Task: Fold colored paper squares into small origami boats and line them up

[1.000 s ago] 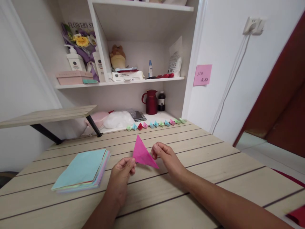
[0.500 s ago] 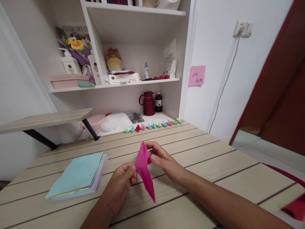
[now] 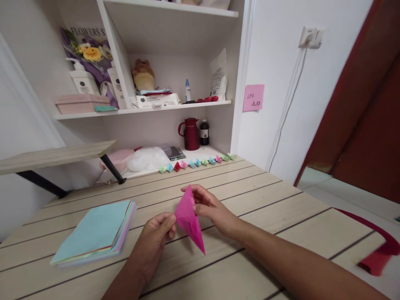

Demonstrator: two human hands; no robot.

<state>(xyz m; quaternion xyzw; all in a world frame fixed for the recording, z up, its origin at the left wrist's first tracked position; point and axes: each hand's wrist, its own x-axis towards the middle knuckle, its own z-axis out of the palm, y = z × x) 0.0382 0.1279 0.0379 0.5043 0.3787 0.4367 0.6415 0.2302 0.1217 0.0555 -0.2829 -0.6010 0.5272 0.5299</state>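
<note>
A folded sheet of magenta paper (image 3: 188, 217) is held up above the slatted wooden table, its shape a pointed diamond or triangle. My left hand (image 3: 158, 232) pinches its left corner between thumb and fingers. On the other side, my right hand (image 3: 215, 210) grips the right edge, thumb in front and fingers partly hidden behind the paper. To the left lies a stack of coloured paper (image 3: 93, 231), light blue on top. Several small folded paper pieces (image 3: 197, 163) in green, blue, red and pink line the table's far edge.
Behind the table stands white shelving (image 3: 175, 109) with a dark red jug (image 3: 191, 134) and a dark bottle (image 3: 204, 132). A raised wooden stand (image 3: 56, 156) is at the left. A red curved object (image 3: 375, 258) shows beyond the table's right edge.
The magenta paper has turned so more of its flat face shows, and its lower tip has risen slightly. Both hands keep their hold. The camera view has shifted slightly.
</note>
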